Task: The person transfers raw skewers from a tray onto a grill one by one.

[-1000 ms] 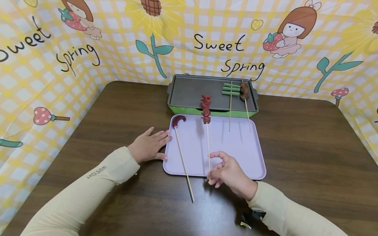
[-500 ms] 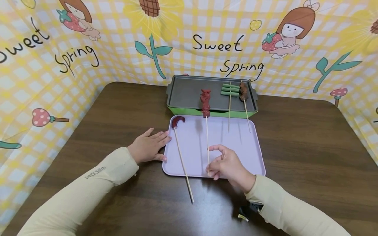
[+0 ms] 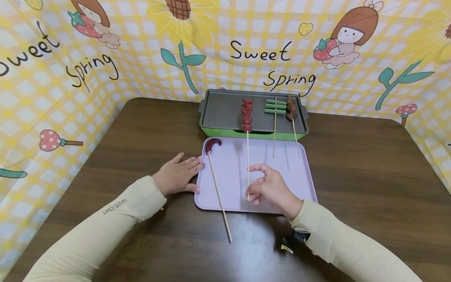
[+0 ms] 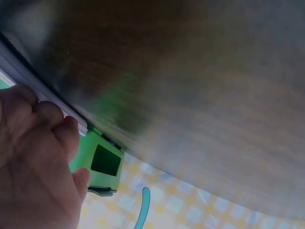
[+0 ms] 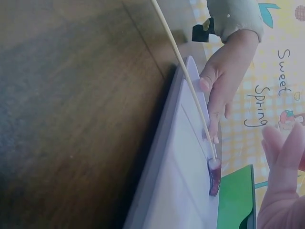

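My right hand [image 3: 269, 188] pinches the lower end of a wooden stick that bears a red meat skewer [image 3: 247, 115]. The red pieces overlap the dark plate of the grill [image 3: 222, 109] in the head view. Fingers straight, my left hand [image 3: 177, 173] rests at the left rim of the lilac tray [image 3: 282, 168]. A second skewer, with a curved dark-red sausage [image 3: 212, 145], lies along the tray's left side, its stick sticking out past the near rim. In the right wrist view the sausage [image 5: 215, 179] and my left hand [image 5: 226, 78] show again.
On the grill's right side lie a green vegetable skewer [image 3: 275, 106] and a brown meat skewer [image 3: 291, 109], their sticks reaching over the tray. The brown wooden table [image 3: 356, 176] carries everything. A patterned yellow cloth [image 3: 141, 58] encloses its back and sides.
My right hand has moved forward, carrying the red meat skewer from above the tray's far rim to over the grill plate. The left hand has stayed at the tray.
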A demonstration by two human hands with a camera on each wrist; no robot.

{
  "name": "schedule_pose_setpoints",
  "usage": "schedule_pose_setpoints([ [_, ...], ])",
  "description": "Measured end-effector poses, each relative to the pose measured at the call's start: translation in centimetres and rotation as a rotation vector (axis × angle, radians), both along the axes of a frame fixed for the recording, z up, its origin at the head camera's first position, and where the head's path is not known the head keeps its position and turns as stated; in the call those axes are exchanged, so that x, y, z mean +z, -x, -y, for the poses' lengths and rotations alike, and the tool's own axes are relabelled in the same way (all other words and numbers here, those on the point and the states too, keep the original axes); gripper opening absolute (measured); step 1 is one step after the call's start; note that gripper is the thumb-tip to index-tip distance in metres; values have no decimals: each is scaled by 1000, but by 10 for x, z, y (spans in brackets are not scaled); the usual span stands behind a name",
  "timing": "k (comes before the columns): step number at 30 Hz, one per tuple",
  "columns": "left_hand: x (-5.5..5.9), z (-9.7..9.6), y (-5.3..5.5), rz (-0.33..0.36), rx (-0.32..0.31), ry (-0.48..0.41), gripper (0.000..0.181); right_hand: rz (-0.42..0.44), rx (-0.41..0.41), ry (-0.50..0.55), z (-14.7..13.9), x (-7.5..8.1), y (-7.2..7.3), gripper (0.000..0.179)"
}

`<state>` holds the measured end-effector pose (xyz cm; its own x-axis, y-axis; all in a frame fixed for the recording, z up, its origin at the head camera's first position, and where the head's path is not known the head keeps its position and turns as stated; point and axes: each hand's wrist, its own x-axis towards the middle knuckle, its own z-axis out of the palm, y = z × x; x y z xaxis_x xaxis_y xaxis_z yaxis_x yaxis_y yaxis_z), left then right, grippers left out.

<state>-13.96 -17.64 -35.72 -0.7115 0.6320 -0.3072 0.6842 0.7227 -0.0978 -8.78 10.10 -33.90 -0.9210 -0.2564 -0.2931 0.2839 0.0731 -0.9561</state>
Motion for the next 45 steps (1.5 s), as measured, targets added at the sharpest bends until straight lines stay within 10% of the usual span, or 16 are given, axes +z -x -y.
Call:
schedule_pose_setpoints([
  [45,-1,1,-1,-2,11,-33,76,25,-28,10,4,-10,35,52],
])
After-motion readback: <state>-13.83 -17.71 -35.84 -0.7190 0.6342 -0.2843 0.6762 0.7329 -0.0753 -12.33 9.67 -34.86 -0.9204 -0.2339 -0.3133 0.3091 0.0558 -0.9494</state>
